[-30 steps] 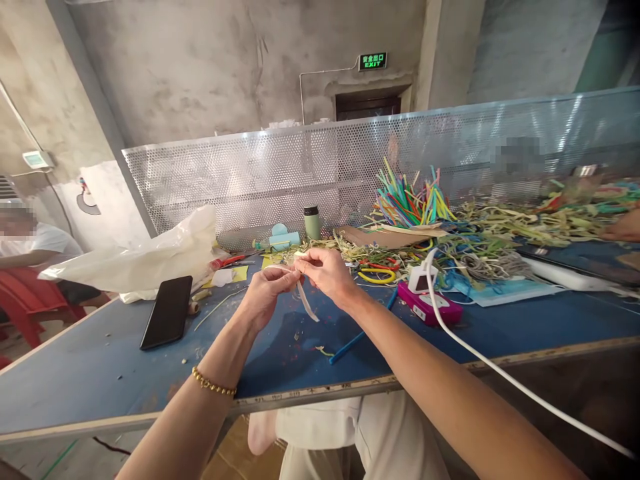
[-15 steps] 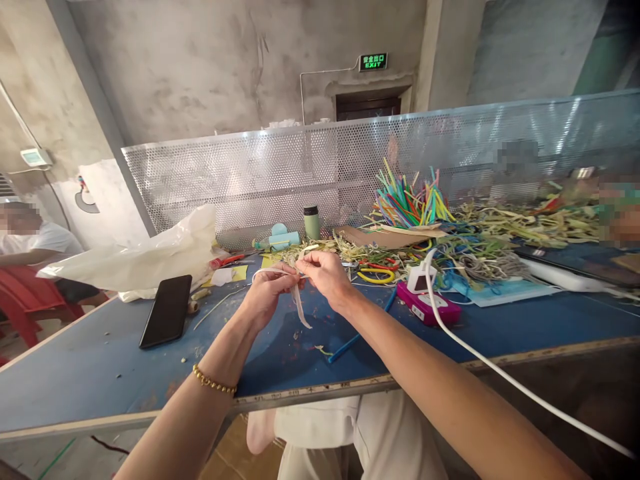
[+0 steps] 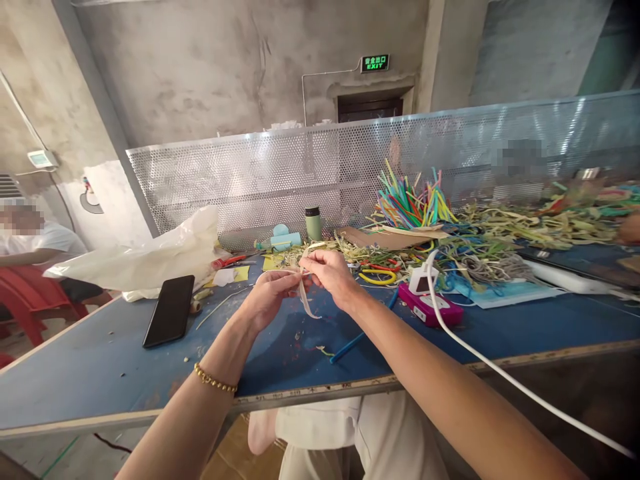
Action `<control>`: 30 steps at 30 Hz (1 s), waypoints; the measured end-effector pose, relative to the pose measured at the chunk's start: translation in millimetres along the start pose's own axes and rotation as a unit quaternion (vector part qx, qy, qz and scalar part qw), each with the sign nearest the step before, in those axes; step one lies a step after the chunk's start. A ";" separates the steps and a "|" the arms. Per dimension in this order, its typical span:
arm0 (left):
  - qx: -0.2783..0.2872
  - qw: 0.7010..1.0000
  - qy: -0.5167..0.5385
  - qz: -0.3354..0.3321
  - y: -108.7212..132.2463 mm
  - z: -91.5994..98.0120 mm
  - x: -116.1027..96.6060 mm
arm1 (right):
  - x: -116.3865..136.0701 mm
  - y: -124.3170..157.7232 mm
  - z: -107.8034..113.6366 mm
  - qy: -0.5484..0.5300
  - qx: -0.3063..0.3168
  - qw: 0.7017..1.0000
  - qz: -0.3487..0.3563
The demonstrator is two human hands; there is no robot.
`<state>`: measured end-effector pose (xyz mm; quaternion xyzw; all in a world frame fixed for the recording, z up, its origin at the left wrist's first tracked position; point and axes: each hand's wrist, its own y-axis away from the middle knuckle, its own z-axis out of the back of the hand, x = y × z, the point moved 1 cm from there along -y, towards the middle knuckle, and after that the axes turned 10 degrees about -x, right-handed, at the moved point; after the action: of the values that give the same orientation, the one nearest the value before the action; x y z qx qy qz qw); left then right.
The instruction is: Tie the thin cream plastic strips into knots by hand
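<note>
Above the blue table (image 3: 215,373), both my hands meet near the middle of the head view. My left hand (image 3: 265,297) is closed in a pinch on a thin white strand, which curves out past its knuckles. My right hand (image 3: 334,275) touches the left fingertips and pinches a pale flat strip (image 3: 306,305), like dried leaf or husk. The strip's loose end hangs below the fingers, curling to the right. My fingers hide where strand and strip meet. Under my right forearm lies a blue tube (image 3: 345,349).
A phone (image 3: 169,311) lies left, near a plastic bag (image 3: 150,250). Behind my hands are a green bottle (image 3: 313,225), yellow-handled pliers (image 3: 379,277) and colourful stems (image 3: 413,200). Right, a white cable (image 3: 493,367) runs from a magenta box (image 3: 434,308). Another person's hand (image 3: 629,230) shows far right.
My hands stay together, still pinching. The hanging strip's end has swung slightly up and to the right. The view has shifted a little.
</note>
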<state>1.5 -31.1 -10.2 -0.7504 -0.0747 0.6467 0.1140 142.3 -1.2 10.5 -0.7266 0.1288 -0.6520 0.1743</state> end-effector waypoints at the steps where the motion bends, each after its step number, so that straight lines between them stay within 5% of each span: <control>1: -0.006 1.000 0.001 0.004 -0.3 0.9 0.3 | -0.5 -0.9 1.0 0.006 -0.006 1.000 0.001; 9: -0.034 0.998 -0.027 -0.043 -2.9 0.3 3.9 | -7.1 -2.4 -0.4 0.025 0.014 0.999 0.029; 16: -0.023 0.997 -0.044 -0.065 -2.0 4.5 4.7 | -9.4 -5.8 2.1 0.090 0.030 0.985 0.144; 23: -0.008 0.994 -0.068 -0.087 -0.5 3.4 0.1 | -12.8 -5.9 3.3 0.100 0.086 0.991 0.002; 26: -0.016 0.994 -0.083 -0.068 0.6 2.0 -0.5 | -10.1 -10.4 10.6 0.233 0.016 0.968 0.098; 30: -0.039 0.994 -0.099 -0.019 0.4 2.5 3.6 | -0.8 -9.7 16.2 0.329 -0.076 0.899 0.280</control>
<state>-0.5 -30.4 -14.1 -0.6849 -0.1253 0.7123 0.0888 157.9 9.3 12.4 -0.4157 0.4261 -0.7663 0.2417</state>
